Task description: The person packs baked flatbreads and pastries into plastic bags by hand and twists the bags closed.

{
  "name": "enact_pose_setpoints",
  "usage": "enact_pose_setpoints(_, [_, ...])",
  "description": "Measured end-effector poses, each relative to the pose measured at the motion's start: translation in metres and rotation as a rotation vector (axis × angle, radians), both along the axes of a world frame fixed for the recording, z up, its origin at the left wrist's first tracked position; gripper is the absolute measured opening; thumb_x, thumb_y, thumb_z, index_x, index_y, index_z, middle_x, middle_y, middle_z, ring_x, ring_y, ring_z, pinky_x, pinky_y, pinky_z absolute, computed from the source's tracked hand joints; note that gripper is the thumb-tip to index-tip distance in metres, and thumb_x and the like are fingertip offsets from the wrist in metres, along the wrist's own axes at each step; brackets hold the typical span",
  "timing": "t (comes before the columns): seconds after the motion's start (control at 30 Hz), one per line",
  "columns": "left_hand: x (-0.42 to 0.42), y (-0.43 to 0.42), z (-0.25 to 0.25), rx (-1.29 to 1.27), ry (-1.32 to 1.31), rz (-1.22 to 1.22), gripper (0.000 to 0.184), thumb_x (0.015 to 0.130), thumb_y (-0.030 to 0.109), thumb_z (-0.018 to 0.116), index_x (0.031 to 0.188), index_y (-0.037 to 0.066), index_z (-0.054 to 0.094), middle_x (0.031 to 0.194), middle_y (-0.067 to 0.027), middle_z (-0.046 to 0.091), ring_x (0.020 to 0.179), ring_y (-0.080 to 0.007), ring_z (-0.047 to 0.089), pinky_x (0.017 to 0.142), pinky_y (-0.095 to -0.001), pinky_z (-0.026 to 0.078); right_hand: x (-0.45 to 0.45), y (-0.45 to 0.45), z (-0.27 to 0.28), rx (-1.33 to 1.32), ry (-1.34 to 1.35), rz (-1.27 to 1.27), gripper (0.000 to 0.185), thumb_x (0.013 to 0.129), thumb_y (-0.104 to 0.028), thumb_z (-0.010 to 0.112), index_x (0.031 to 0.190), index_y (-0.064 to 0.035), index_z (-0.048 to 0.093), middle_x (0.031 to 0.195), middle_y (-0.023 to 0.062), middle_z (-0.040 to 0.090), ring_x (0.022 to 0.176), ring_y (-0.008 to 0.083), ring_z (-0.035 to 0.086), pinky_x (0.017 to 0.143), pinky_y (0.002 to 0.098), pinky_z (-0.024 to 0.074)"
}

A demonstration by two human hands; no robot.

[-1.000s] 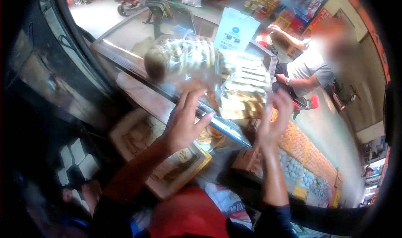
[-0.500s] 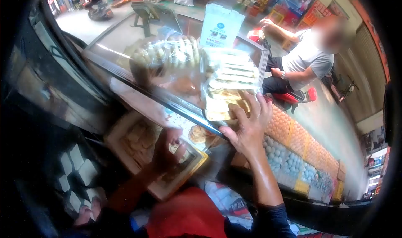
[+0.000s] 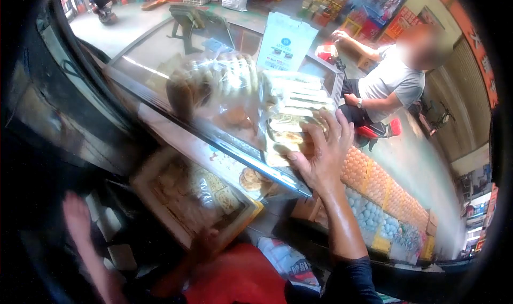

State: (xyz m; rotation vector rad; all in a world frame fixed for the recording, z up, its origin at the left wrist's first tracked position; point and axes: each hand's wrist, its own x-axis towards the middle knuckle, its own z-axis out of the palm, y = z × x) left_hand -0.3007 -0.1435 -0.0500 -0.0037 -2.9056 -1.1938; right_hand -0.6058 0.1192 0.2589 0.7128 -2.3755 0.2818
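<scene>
My right hand (image 3: 323,151) rests against the near end of a row of flatbreads (image 3: 291,114) in clear plastic on the glass case. Its fingers are spread over the edge of the stack, thumb lower down. My left hand (image 3: 204,242) is low and dark beside the near wall of a foam box (image 3: 140,183); most of its fingers are hidden. Inside the box lie flat breads, some in a clear bag (image 3: 206,189). A round flatbread (image 3: 252,180) sits on the white counter beside the box.
More bagged flatbreads (image 3: 224,74) stand on the glass case (image 3: 136,63), before a pale blue printed bag (image 3: 286,42). Trays of eggs (image 3: 382,183) extend at the right. A seated person (image 3: 393,79) is beyond them. Another person's bare forearm and hand (image 3: 79,213) show at lower left.
My left hand has drawn back from over the foam box, uncovering the bagged bread. My right hand has shifted slightly right. The other person's hand has risen at lower left.
</scene>
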Motion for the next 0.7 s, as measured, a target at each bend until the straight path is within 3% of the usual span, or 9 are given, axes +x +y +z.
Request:
enact_pose_setpoints(0.13, [-0.064, -0.267, 0.216, -0.99, -0.03, 0.331, 0.03, 0.1, 0.02, 0.051, 0.123, 0.002, 0.058, 0.127, -0.012, 0.057, 0.116, -0.0243, 0.053, 0.101, -0.0389, 0.042, -0.014, -0.004, 0.015, -0.027, -0.008, -0.017, 0.069, 0.081, -0.068, 0.064, 0.12, -0.0111, 0.063, 0.139, 0.016, 0.043, 0.137, 0.041, 0.032, 0.109, 0.0662, 0.0202])
enact_pose_setpoints(0.2, [-0.085, -0.364, 0.303, -1.39, -0.141, 0.361, 0.031, 0.101, 0.017, 0.046, 0.126, 0.001, 0.057, 0.136, -0.0131, 0.053, 0.125, -0.0262, 0.049, 0.109, -0.0409, 0.037, -0.018, -0.006, 0.015, -0.023, -0.025, -0.031, 0.068, 0.08, -0.066, 0.065, 0.121, -0.0115, 0.062, 0.139, 0.0155, 0.044, 0.138, 0.0412, 0.031, 0.109, 0.0663, 0.0197])
enact_pose_setpoints(0.3, [-0.103, -0.441, 0.306, -1.43, 0.001, 0.302, 0.03, 0.096, 0.013, 0.049, 0.121, 0.001, 0.06, 0.137, -0.0153, 0.053, 0.129, -0.0314, 0.048, 0.113, -0.0455, 0.035, -0.019, -0.008, 0.016, -0.022, -0.071, -0.022, 0.066, 0.077, -0.06, 0.071, 0.122, -0.012, 0.063, 0.139, 0.0143, 0.044, 0.139, 0.0412, 0.03, 0.11, 0.0661, 0.0193])
enact_pose_setpoints(0.33, [-0.108, -0.455, 0.304, -0.447, 0.125, 0.492, 0.029, 0.095, 0.012, 0.051, 0.12, 0.001, 0.061, 0.137, -0.0152, 0.053, 0.126, -0.0321, 0.05, 0.11, -0.0441, 0.038, -0.019, -0.008, 0.015, -0.013, -0.075, -0.037, 0.066, 0.076, -0.059, 0.073, 0.121, -0.0119, 0.063, 0.138, 0.0139, 0.044, 0.139, 0.0411, 0.029, 0.11, 0.0659, 0.0194])
enact_pose_setpoints(0.43, [-0.104, -0.562, 0.277, 0.302, 0.152, 0.446, 0.045, 0.105, 0.017, 0.042, 0.147, 0.001, 0.042, 0.156, -0.0128, 0.036, 0.144, -0.0289, 0.033, 0.118, -0.041, 0.029, -0.02, -0.01, 0.018, -0.012, -0.084, -0.042, 0.065, 0.075, -0.058, 0.074, 0.119, -0.0115, 0.064, 0.137, 0.0138, 0.045, 0.139, 0.0409, 0.029, 0.11, 0.0655, 0.0194])
enact_pose_setpoints(0.53, [-0.111, -0.557, 0.29, -0.225, 0.057, 0.528, 0.045, 0.105, 0.017, 0.042, 0.146, 0.0, 0.042, 0.156, -0.0125, 0.036, 0.144, -0.0251, 0.035, 0.118, -0.0386, 0.03, -0.025, -0.008, 0.025, -0.013, -0.075, -0.016, 0.065, 0.075, -0.059, 0.074, 0.117, -0.0104, 0.065, 0.136, 0.0147, 0.047, 0.139, 0.0405, 0.03, 0.11, 0.0644, 0.0193])
enact_pose_setpoints(0.57, [-0.118, -0.519, 0.308, -0.859, -0.157, 0.487, 0.045, 0.106, 0.018, 0.042, 0.147, -0.001, 0.042, 0.155, -0.0128, 0.038, 0.143, -0.0255, 0.037, 0.117, -0.0379, 0.032, -0.028, -0.009, 0.027, -0.008, -0.061, 0.004, 0.066, 0.075, -0.06, 0.073, 0.117, -0.0095, 0.066, 0.135, 0.0153, 0.048, 0.138, 0.0402, 0.03, 0.11, 0.0635, 0.0193])
enact_pose_setpoints(0.63, [-0.126, -0.483, 0.324, -1.486, -0.388, 0.403, 0.045, 0.106, 0.018, 0.042, 0.147, -0.001, 0.041, 0.154, -0.0132, 0.04, 0.142, -0.0258, 0.038, 0.116, -0.0372, 0.033, -0.037, -0.013, 0.032, -0.038, -0.036, -0.001, 0.066, 0.076, -0.061, 0.072, 0.116, -0.0086, 0.066, 0.135, 0.0159, 0.048, 0.138, 0.0405, 0.031, 0.111, 0.0621, 0.0194])
enact_pose_setpoints(0.7, [-0.132, -0.464, 0.332, -1.418, -0.438, 0.482, 0.046, 0.106, 0.019, 0.04, 0.147, -0.001, 0.039, 0.153, -0.0137, 0.041, 0.141, -0.0257, 0.038, 0.117, -0.0374, 0.032, -0.043, -0.014, 0.03, -0.064, -0.014, -0.005, 0.067, 0.076, -0.062, 0.071, 0.116, -0.0077, 0.066, 0.135, 0.0166, 0.048, 0.138, 0.0408, 0.032, 0.111, 0.0607, 0.0195])
